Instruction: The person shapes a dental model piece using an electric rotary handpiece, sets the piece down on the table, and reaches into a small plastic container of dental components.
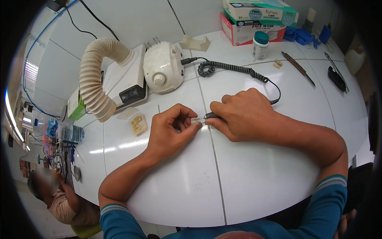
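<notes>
My right hand (244, 115) grips a black rotary handpiece (211, 115) with a thin metal bit pointing left. Pinched between the thumb and fingers of my left hand (169, 129) is a small pale piece (194, 120), too small to make out fully. The bit's tip is at this piece; whether it touches I cannot tell. From the handpiece a coiled black cord (234, 67) leads to a white control box (159, 77) with a round knob. Left of my left hand stands a small clear container (144, 126) with yellowish tooth-like pieces inside.
A ribbed hose (90, 75) arches from a white unit at back left. Mask boxes (254, 34), a teal-capped bottle (260, 47), a tooth-coloured piece (277, 63), a brown-handled knife (297, 67) and a black-handled tool (337, 79) lie at back right. Another person (65, 203) sits at far left.
</notes>
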The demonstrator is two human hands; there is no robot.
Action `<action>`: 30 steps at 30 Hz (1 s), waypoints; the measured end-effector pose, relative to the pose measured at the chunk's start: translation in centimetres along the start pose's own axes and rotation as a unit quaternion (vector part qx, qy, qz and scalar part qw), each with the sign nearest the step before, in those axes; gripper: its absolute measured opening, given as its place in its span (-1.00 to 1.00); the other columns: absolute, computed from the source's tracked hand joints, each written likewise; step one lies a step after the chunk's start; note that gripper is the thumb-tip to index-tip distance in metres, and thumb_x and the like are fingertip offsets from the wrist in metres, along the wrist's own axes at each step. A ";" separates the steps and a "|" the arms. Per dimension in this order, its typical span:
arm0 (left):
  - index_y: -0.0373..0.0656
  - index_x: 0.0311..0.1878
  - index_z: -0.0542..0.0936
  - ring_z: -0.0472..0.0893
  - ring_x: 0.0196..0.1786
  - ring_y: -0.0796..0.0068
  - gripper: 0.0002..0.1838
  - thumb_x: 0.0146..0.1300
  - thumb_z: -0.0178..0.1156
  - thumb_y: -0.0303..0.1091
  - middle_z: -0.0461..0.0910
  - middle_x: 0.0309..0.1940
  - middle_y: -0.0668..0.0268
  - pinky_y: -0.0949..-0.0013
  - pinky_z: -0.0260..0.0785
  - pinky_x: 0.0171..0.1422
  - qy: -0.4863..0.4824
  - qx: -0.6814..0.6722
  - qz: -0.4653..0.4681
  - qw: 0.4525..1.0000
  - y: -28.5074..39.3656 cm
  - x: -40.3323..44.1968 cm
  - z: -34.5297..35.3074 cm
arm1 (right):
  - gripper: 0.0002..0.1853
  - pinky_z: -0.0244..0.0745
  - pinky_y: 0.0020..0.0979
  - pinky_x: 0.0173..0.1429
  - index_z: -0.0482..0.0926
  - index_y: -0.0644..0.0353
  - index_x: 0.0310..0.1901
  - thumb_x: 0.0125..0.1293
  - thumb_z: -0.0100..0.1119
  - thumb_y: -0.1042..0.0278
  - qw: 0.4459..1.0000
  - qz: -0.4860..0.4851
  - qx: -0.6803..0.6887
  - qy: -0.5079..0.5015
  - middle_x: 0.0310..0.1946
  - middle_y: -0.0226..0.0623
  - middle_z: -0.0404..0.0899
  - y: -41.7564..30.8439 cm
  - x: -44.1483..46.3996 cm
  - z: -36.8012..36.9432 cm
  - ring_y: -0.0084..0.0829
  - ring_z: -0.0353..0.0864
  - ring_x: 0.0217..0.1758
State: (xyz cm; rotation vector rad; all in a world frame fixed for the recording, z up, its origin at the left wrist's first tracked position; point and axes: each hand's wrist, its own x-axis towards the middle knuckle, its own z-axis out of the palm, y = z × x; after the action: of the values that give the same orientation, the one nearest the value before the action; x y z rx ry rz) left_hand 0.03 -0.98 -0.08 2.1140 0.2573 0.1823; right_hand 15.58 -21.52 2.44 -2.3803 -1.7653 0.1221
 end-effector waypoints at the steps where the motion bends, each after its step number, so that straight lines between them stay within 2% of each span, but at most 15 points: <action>1: -0.26 0.01 0.73 0.53 -0.25 0.81 -0.77 0.36 0.56 -0.50 0.64 -0.27 0.51 0.62 0.39 -0.15 -0.001 0.005 0.002 1.000 0.0 0.1 0.0 | -0.53 0.64 -0.08 -0.30 0.81 0.09 -0.09 0.64 0.20 -0.19 1.000 0.000 -0.001 0.001 -0.42 -0.21 0.79 0.0 0.0 0.0 -0.08 0.83 -0.38; 15: -0.27 0.00 0.74 0.52 -0.28 0.80 -0.77 0.35 0.57 -0.50 0.65 -0.28 0.49 0.61 0.40 -0.18 0.000 0.014 0.012 1.000 0.1 0.0 -0.1 | -0.53 0.64 -0.08 -0.29 0.81 0.11 -0.12 0.64 0.19 -0.16 0.999 0.013 0.007 -0.031 -0.42 -0.19 0.80 -0.2 0.1 -0.8 -0.07 0.84 -0.37; 18: -0.30 -0.05 0.75 0.58 -0.34 0.73 -0.77 0.33 0.58 -0.42 0.69 -0.37 0.44 0.53 0.51 -0.21 0.016 0.014 0.033 0.999 -0.2 0.1 0.2 | -0.53 0.64 -0.07 -0.29 0.82 0.11 -0.13 0.64 0.20 -0.15 1.000 0.010 0.002 -0.017 -0.43 -0.19 0.79 -0.2 0.0 -0.5 -0.06 0.83 -0.39; 21: -0.30 -0.06 0.75 0.59 -0.34 0.72 -0.77 0.33 0.57 -0.43 0.69 -0.37 0.44 0.53 0.51 -0.20 0.015 0.024 0.029 0.999 -0.2 0.2 0.1 | -0.54 0.63 -0.06 -0.29 0.82 0.11 -0.14 0.63 0.21 -0.15 1.000 0.011 0.004 -0.016 -0.43 -0.19 0.79 -0.1 0.0 -0.6 -0.06 0.82 -0.40; 30: -0.29 -0.02 0.74 0.54 -0.28 0.78 -0.77 0.34 0.57 -0.51 0.66 -0.29 0.48 0.59 0.42 -0.17 -0.001 0.020 0.019 1.000 0.0 0.0 -0.1 | -0.54 0.61 -0.04 -0.30 0.82 0.11 -0.16 0.61 0.22 -0.15 1.000 0.001 0.009 0.003 -0.44 -0.15 0.78 0.2 -0.1 -0.1 -0.04 0.82 -0.38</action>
State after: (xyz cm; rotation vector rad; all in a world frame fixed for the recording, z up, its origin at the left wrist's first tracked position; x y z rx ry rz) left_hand 0.03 -0.95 -0.02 2.1602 0.2218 0.1987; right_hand 15.76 -21.64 2.55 -2.3675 -1.7503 0.1310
